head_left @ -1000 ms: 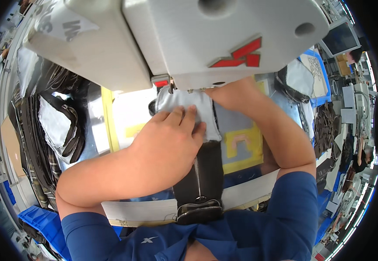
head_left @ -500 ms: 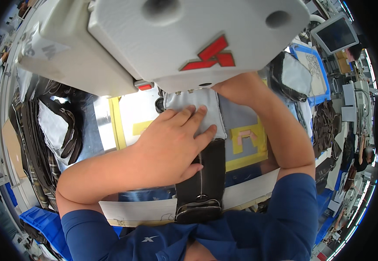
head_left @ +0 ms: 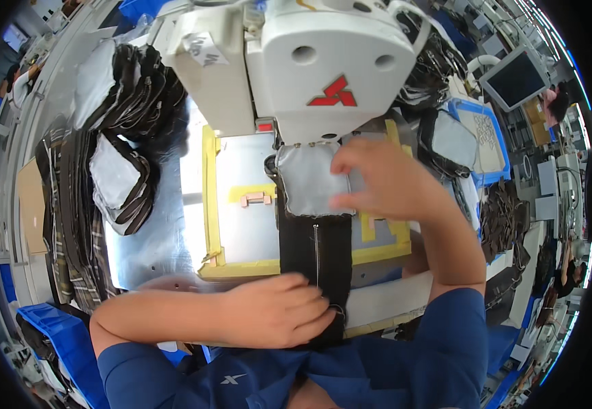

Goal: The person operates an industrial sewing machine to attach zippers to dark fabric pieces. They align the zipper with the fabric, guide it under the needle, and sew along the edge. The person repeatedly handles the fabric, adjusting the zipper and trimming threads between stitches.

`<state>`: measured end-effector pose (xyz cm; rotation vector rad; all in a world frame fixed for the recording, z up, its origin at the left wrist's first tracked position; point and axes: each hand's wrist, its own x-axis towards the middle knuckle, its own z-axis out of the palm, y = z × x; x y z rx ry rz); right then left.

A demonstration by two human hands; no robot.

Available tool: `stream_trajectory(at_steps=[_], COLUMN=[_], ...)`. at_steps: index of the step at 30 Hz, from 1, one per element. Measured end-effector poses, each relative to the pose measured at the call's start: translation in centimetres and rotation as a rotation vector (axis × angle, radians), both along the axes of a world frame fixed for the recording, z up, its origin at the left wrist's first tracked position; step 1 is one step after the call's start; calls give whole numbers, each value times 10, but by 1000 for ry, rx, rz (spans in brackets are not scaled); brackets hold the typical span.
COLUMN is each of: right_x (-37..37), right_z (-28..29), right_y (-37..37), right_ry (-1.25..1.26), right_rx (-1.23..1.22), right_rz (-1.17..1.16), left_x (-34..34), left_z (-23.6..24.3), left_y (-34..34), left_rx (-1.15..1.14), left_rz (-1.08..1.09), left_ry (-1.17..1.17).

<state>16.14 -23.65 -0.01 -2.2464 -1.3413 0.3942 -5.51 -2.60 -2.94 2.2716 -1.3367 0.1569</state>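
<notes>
A black zippered fabric piece (head_left: 297, 249) runs from under the white sewing machine head (head_left: 323, 88) down toward my body. A pale grey lining panel (head_left: 306, 180) lies on its far part, just below the machine head. Over its near end is my left hand (head_left: 282, 310), the fingers curled together on the black cloth beside the zipper; a ring shows by the fingertips. My right hand (head_left: 395, 177) hovers at the panel's right edge, thumb and fingers apart. Whether its fingertips touch the lining, I cannot tell.
Yellow tape (head_left: 210, 198) frames the metal work plate (head_left: 238, 235). Stacked dark pieces with grey linings (head_left: 115, 174) lie at the left. A blue-rimmed tray (head_left: 483, 140) and a monitor (head_left: 514, 78) stand at the right. A blue bin (head_left: 61, 351) sits at the lower left.
My left hand has left the grey panel and moved down to the near end of the black strip. My right hand has come out from beside the machine head, toward me. More machine shows.
</notes>
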Motion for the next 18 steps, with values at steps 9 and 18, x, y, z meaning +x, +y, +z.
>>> stream_trajectory(at_steps=[9, 18], right_x=[-62, -80], right_z=[-40, 42], right_y=[-48, -166], right_ry=[-203, -199], right_rx=[-45, 287], right_rz=[-167, -650], left_x=[-115, -115], left_z=[-53, -25], left_y=[-24, -5], left_rx=[154, 93], left_rz=[124, 13], left_ry=[-138, -254])
